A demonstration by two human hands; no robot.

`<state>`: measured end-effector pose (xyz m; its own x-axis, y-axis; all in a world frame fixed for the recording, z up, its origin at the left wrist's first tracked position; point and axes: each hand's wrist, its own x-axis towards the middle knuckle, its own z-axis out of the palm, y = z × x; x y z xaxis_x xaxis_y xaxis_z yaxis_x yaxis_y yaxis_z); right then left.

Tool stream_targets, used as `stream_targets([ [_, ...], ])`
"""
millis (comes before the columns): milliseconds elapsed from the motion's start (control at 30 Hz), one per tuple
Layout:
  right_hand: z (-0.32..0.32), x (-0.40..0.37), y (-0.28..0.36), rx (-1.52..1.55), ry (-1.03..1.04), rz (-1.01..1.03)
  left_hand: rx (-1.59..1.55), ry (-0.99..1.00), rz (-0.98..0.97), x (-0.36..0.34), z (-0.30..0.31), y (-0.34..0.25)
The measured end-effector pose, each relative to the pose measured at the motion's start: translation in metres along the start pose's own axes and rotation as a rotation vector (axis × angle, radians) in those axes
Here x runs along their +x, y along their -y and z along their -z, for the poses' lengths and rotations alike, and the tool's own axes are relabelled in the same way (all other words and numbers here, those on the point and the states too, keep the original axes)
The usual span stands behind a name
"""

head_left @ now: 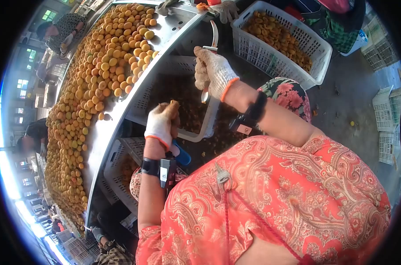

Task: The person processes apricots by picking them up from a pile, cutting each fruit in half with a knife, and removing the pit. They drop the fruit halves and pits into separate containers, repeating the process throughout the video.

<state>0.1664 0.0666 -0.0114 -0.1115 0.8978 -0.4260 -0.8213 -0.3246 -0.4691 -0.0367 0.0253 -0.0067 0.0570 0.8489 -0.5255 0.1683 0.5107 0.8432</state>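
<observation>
My left hand [161, 120], in a white glove with an orange cuff, is closed around a small orange-brown fruit piece [173, 106]. My right hand [213, 73], gloved the same way, is wrapped round a knife [215, 36] whose curved blade points up and away. The knife's other end [205, 96] shows below the fist. Both hands are above a white crate [199, 137] with dark contents, and they are apart from each other. To their left, many yellow-orange fruits [116, 57] are heaped on a metal table [104, 140].
A white crate [320, 76] of orange fruit pieces stands at the upper right. Another crate [113, 174] is low on the left. Gloved hands of other people [226, 11] show at the top. Co-workers [68, 33] sit across the table. More crates [383, 108] are stacked at right.
</observation>
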Motion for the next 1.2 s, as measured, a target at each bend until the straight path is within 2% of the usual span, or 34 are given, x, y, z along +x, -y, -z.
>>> stream_targets([
  [100, -0.004, -0.002, 0.007, 0.008, 0.043, 0.015, -0.323, 0.204, -0.113, -0.021, 0.004, -0.025],
  [133, -0.006, -0.004, 0.009, -0.002, 0.045, -0.011, -0.316, 0.201, -0.121, -0.020, 0.008, -0.025],
  [200, -0.011, -0.013, 0.011, -0.027, 0.039, -0.026, 0.035, -0.124, -0.163, -0.013, 0.022, -0.017],
  [300, -0.010, -0.017, 0.014, -0.097, -0.016, -0.010, -0.069, -0.302, -0.230, -0.029, 0.067, -0.010],
  [433, -0.003, -0.016, 0.015, -0.203, 0.005, -0.043, 0.021, -0.598, -0.275, -0.090, 0.148, 0.011],
  [500, -0.005, -0.017, 0.013, -0.259, 0.006, -0.036, 0.220, -0.745, -0.132, -0.107, 0.234, 0.053],
  [567, -0.006, -0.018, 0.011, -0.368, 0.014, -0.006, 0.924, -0.919, 0.218, -0.129, 0.269, 0.057],
  [600, -0.006, -0.018, 0.010, -0.366, 0.017, -0.007, 1.235, -1.056, 0.070, -0.134, 0.289, 0.065],
  [633, -0.005, -0.018, 0.008, -0.362, 0.039, -0.018, 0.798, -1.021, -0.045, -0.136, 0.262, 0.037],
  [700, -0.005, -0.018, 0.002, -0.368, 0.071, -0.040, 0.433, -0.809, -0.368, -0.108, 0.279, 0.024],
  [767, -0.005, -0.018, -0.001, -0.358, 0.121, -0.103, 0.322, -0.738, -0.338, -0.087, 0.191, -0.034],
  [833, -0.009, -0.021, -0.004, -0.416, 0.120, -0.096, 0.526, -0.564, -0.340, -0.033, 0.185, -0.048],
  [900, -0.011, -0.027, -0.006, -0.534, 0.151, -0.049, 0.762, -0.417, -0.507, 0.041, 0.194, -0.040],
  [933, -0.010, -0.027, -0.006, -0.527, 0.150, -0.076, 0.887, -0.463, -0.600, 0.087, 0.208, -0.024],
  [967, -0.007, -0.024, -0.005, -0.525, 0.180, -0.117, 0.901, -0.545, -0.584, 0.118, 0.201, -0.016],
  [1000, -0.002, -0.018, -0.008, -0.500, 0.204, -0.150, 1.209, -0.562, -0.548, 0.107, 0.176, -0.036],
  [1033, -0.005, -0.019, -0.008, -0.534, 0.154, -0.152, 1.341, -0.529, -0.430, 0.112, 0.165, -0.045],
  [1067, -0.010, -0.019, -0.009, -0.591, 0.061, -0.155, 1.361, -0.519, -0.451, 0.124, 0.168, -0.046],
  [1100, -0.009, -0.016, -0.013, -0.611, 0.027, -0.135, 1.414, -0.458, -0.256, 0.136, 0.163, -0.058],
  [1133, -0.003, -0.012, -0.014, -0.636, 0.032, -0.146, 1.396, -0.467, -0.189, 0.154, 0.162, -0.051],
  [1200, 0.001, -0.005, -0.018, -0.656, 0.028, -0.170, 1.296, -0.556, -0.243, 0.151, 0.160, -0.051],
])
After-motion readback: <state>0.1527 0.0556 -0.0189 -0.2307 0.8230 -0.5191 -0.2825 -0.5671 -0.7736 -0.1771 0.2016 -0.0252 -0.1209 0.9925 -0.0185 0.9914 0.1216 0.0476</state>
